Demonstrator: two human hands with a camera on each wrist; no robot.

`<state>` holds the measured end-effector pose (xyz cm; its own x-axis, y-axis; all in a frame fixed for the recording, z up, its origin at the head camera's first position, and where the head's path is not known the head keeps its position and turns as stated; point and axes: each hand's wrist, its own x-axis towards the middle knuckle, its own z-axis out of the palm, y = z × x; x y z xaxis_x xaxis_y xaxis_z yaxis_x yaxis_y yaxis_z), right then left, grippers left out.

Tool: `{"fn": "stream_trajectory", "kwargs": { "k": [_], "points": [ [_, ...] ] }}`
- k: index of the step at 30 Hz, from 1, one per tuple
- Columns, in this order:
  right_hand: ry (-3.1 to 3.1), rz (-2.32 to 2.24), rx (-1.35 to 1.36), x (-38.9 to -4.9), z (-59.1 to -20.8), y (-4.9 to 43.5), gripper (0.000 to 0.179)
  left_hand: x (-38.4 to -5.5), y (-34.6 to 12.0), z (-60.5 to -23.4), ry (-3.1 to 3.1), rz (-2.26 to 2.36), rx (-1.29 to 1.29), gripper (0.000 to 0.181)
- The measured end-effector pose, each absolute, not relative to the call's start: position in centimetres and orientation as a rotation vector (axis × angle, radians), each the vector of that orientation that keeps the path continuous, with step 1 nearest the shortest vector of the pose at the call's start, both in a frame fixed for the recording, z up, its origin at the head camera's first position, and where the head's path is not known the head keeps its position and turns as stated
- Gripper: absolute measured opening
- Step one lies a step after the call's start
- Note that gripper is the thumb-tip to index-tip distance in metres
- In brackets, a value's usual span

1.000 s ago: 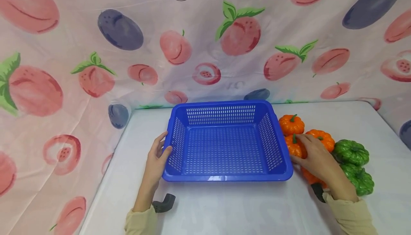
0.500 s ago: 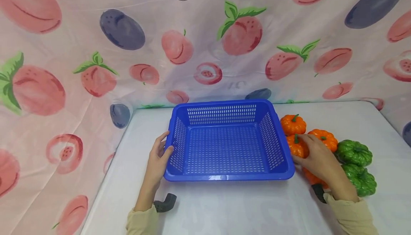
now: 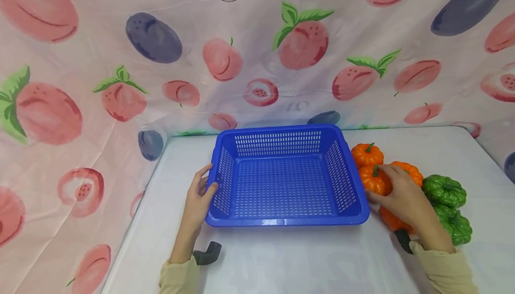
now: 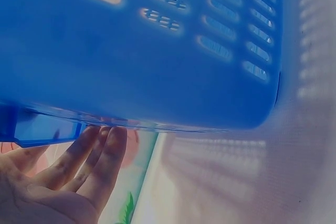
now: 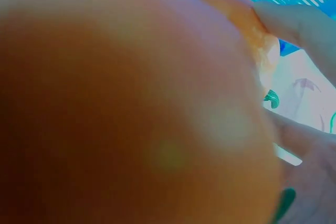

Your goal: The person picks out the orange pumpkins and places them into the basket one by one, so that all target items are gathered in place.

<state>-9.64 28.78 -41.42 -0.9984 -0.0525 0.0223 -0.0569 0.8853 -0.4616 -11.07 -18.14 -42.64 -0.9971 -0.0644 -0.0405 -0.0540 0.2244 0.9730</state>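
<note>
Fingers and thumb of the right hand [image 3: 404, 198] curl round an orange pumpkin [image 3: 372, 181], just beside the basket [image 3: 277, 189] at three o'clock; over at nine, the left hand [image 3: 199, 198] touches the rim [image 3: 277, 222], fingers fairly straight. Two green pumpkins [image 3: 444, 191] sit toward four.

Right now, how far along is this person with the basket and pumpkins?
Done: just the setup, it seems; the blue basket stands ready, nothing inside. In hand: the right hand grips an orange pumpkin; the left hand holds the basket. Left, I'd guess: the other orange pumpkins and two green pumpkins, lying outside it.
</note>
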Motion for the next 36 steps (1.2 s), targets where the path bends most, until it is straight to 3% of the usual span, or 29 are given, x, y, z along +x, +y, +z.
{"fn": "stream_trajectory", "kwargs": {
  "k": [13,36],
  "points": [
    [-2.933,0.740,0.139,-9.9,-40.0,28.9,0.074,-11.2,-18.3,-42.7,-2.469,-1.930,0.160,0.052],
    [-2.845,0.715,0.111,-10.3,-36.4,28.3,0.078,-11.0,-18.1,-42.6,-2.470,-1.929,0.141,0.051]
  ]
}}
